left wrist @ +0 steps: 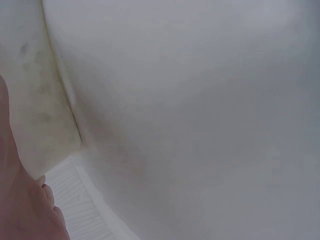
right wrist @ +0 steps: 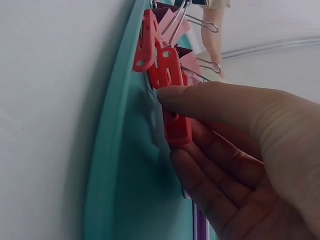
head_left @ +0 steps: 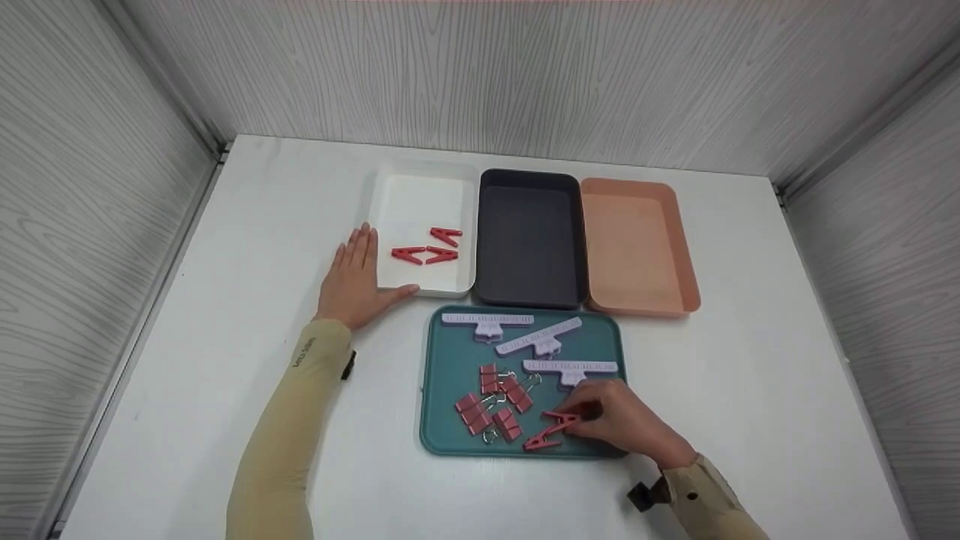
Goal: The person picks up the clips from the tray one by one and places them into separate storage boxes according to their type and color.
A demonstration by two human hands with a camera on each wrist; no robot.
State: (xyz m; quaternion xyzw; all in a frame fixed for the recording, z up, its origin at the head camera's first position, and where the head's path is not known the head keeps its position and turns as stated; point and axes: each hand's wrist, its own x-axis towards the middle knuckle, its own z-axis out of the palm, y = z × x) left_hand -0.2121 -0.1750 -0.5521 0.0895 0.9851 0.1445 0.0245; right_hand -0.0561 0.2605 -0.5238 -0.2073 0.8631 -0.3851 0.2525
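My right hand (head_left: 619, 420) pinches a red clothespin (right wrist: 172, 112) between thumb and fingers, over the near right part of the teal tray (head_left: 442, 442). Another red clothespin (head_left: 541, 442) lies on the tray right beside the held one. My left hand (head_left: 356, 281) rests against the left side and near corner of the white bin (head_left: 424, 195), fingers straight and thumb along its front rim. Inside that bin are 3 red clothespins (head_left: 442, 256). In the left wrist view only part of the left hand (left wrist: 25, 210) shows, next to the bin's wall.
Pink binder clips (head_left: 507, 424) lie in a cluster on the tray, left of my right hand. Behind them are 3 lilac bar clips (head_left: 538, 337). A black bin (head_left: 532, 240) and a peach bin (head_left: 634, 247) stand in a row right of the white one.
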